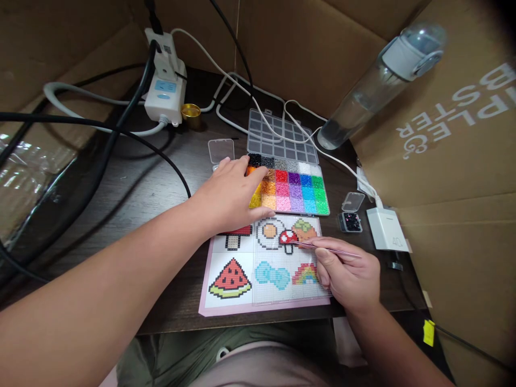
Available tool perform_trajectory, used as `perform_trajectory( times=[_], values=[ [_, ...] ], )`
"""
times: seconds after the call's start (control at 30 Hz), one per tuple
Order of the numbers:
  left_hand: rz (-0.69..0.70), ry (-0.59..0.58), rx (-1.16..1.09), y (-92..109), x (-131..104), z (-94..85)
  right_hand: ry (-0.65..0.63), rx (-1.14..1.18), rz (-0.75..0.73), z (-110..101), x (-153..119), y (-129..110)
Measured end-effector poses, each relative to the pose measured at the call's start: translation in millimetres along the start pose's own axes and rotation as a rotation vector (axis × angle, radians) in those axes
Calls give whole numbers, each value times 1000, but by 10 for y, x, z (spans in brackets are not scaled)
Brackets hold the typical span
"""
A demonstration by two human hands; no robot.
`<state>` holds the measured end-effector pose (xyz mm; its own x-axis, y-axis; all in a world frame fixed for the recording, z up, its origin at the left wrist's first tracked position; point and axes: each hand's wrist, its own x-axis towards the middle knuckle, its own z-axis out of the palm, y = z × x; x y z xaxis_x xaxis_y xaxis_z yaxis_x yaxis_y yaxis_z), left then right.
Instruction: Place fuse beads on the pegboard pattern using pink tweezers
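Note:
My left hand (231, 191) rests with spread fingers over the left side of the bead box (296, 185), whose compartments hold beads of many colours. My right hand (349, 271) pinches thin pink tweezers (336, 250). Their tip touches or hovers just over the small red and white mushroom (288, 237) on the clear pegboard (282, 298). That board lies on a pattern sheet (220, 307) showing a watermelon slice (231, 279), a fried egg (269, 231), a blue bow (273, 275) and a rainbow (305, 274). Whether the tip grips a bead is too small to tell.
A water bottle (379, 88) leans behind the box at the right. Near the right edge are a small box of dark beads (350, 221) and a white charger (387, 231). A power strip (165, 97), golden cup (191, 116) and cables occupy the back left. Cardboard walls surround the table.

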<state>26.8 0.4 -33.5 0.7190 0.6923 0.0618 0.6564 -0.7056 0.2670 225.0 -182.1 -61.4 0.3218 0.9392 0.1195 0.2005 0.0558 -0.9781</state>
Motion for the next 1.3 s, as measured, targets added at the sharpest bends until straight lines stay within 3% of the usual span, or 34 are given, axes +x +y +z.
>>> perform_trajectory(
  times=[1.3],
  values=[
    [-3, 0, 19, -6, 1, -8, 14, -6, 14, 12, 5, -25]
  ],
)
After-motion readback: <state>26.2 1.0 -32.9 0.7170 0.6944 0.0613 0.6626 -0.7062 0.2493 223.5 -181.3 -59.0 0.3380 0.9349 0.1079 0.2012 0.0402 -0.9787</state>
